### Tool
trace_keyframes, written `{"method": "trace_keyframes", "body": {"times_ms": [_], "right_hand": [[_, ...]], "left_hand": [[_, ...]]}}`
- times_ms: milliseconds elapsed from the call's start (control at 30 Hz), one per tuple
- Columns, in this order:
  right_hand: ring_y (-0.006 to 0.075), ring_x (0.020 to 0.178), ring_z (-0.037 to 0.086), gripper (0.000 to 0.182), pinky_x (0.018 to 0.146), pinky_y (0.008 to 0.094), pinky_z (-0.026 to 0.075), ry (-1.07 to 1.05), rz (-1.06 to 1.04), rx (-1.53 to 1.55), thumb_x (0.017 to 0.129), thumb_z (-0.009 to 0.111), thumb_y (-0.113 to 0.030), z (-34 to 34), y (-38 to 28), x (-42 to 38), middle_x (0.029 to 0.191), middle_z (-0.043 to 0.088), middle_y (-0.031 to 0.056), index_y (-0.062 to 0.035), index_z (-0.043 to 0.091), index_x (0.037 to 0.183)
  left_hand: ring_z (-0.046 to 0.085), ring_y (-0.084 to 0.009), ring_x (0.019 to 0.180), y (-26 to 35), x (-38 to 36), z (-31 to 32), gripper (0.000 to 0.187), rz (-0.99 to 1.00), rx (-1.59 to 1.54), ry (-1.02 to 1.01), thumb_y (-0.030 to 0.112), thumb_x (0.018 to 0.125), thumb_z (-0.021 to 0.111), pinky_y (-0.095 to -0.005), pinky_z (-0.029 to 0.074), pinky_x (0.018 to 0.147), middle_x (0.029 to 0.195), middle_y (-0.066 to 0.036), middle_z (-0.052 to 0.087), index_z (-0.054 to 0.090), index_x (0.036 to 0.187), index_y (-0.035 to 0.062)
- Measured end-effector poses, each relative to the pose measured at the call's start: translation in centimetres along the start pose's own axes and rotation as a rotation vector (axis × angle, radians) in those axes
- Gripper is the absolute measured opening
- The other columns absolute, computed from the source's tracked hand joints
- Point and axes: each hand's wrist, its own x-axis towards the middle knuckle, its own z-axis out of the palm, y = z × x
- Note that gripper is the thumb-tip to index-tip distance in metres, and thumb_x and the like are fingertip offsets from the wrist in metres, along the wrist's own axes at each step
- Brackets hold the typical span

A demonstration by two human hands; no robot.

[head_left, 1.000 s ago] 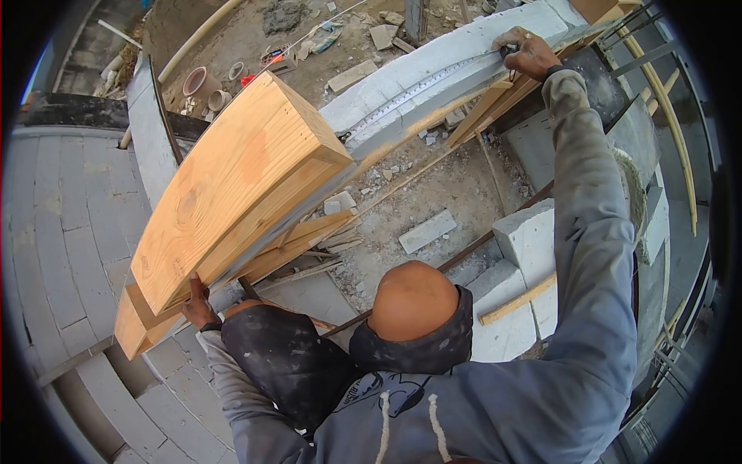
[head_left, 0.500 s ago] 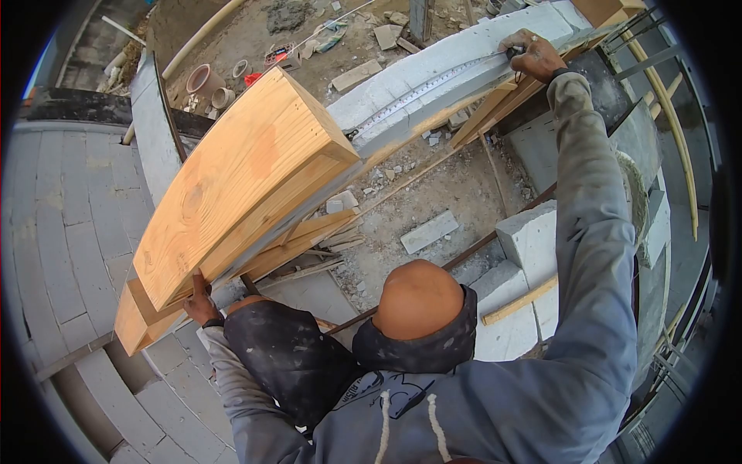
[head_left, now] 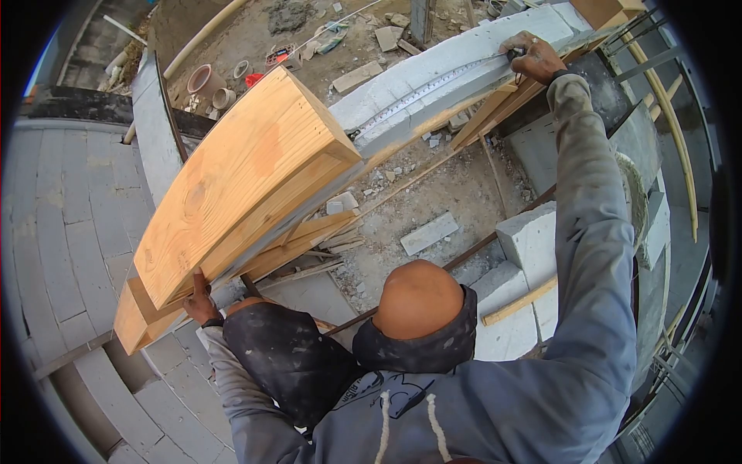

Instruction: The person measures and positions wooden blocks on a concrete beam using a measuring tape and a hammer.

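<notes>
My right hand point(head_left: 537, 59) is closed around a dark tape measure point(head_left: 513, 53) at the upper right. Its pale marked blade point(head_left: 433, 87) runs out along the top of a white block wall point(head_left: 386, 97) to the near end of a thick wooden beam point(head_left: 247, 178). The blade's far tip lies by that beam end. My left hand point(head_left: 202, 304) is at the beam's lower left end, one finger pressed up against its side and the other fingers partly hidden beneath. Below that end, another wooden piece point(head_left: 139, 317) juts out.
Beneath the wall is a rubble-strewn floor with a loose white block point(head_left: 430, 233). Stacked white blocks point(head_left: 506, 309) and a wooden strip point(head_left: 519, 300) lie right of my knees. Pots point(head_left: 205, 81) stand beyond the wall. Grey boards point(head_left: 69, 209) cover the left side.
</notes>
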Motion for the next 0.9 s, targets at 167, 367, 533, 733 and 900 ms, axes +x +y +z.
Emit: {"method": "trace_keyframes", "body": {"times_ms": [167, 367, 533, 733, 900], "right_hand": [[0.0279, 0.098, 0.053, 0.037, 0.089, 0.0309, 0.041, -0.012, 0.008, -0.015, 0.060, 0.057, -0.010, -0.3, -0.5, -0.3, 0.100, 0.057, 0.0119, -0.0068, 0.065, 0.096], [0.0283, 0.096, 0.053, 0.037, 0.088, 0.0311, 0.041, 0.026, -0.030, 0.001, 0.060, 0.056, -0.011, 0.3, 0.7, 0.1, 0.098, 0.056, 0.0120, -0.0066, 0.065, 0.096], [0.0277, 0.095, 0.052, 0.037, 0.088, 0.0308, 0.040, 0.012, -0.014, -0.019, 0.060, 0.056, -0.010, 0.1, 0.1, 0.0, 0.097, 0.055, 0.0113, -0.0065, 0.065, 0.096], [0.0309, 0.099, 0.053, 0.040, 0.089, 0.0349, 0.042, -0.026, 0.014, -0.014, 0.059, 0.059, -0.012, -0.2, 0.1, 0.2, 0.104, 0.057, 0.0142, -0.0143, 0.066, 0.098], [0.0311, 0.101, 0.052, 0.040, 0.090, 0.0346, 0.042, -0.033, 0.018, -0.048, 0.059, 0.059, -0.012, -0.1, 0.1, 0.2, 0.104, 0.056, 0.0144, -0.0144, 0.066, 0.098]], "left_hand": [[0.056, -0.0165, 0.068, 0.1, -0.1, 0.4, 0.054, -0.002, -0.036, 0.024, 0.026, 0.069, 0.083, -0.0265, 0.045, 0.057, 0.085, -0.013, 0.058, 0.053, 0.095, -0.0109], [0.056, -0.0190, 0.078, 0.4, -0.2, 0.1, 0.054, -0.082, 0.024, 0.027, 0.030, 0.070, 0.081, -0.0302, 0.047, 0.063, 0.094, -0.014, 0.058, 0.055, 0.098, -0.0075], [0.056, -0.0205, 0.082, 0.8, -0.5, 0.2, 0.059, -0.066, 0.074, -0.026, 0.034, 0.071, 0.079, -0.0328, 0.047, 0.068, 0.096, -0.014, 0.059, 0.056, 0.105, -0.0076], [0.057, -0.0215, 0.083, 0.0, 0.4, -0.2, 0.061, -0.101, 0.103, -0.024, 0.036, 0.070, 0.079, -0.0331, 0.047, 0.068, 0.094, -0.014, 0.060, 0.056, 0.106, -0.0073], [0.058, -0.0226, 0.084, 0.3, 0.1, 0.2, 0.063, -0.125, 0.115, 0.032, 0.038, 0.069, 0.080, -0.0345, 0.047, 0.068, 0.095, -0.015, 0.060, 0.056, 0.106, -0.0067]]}}
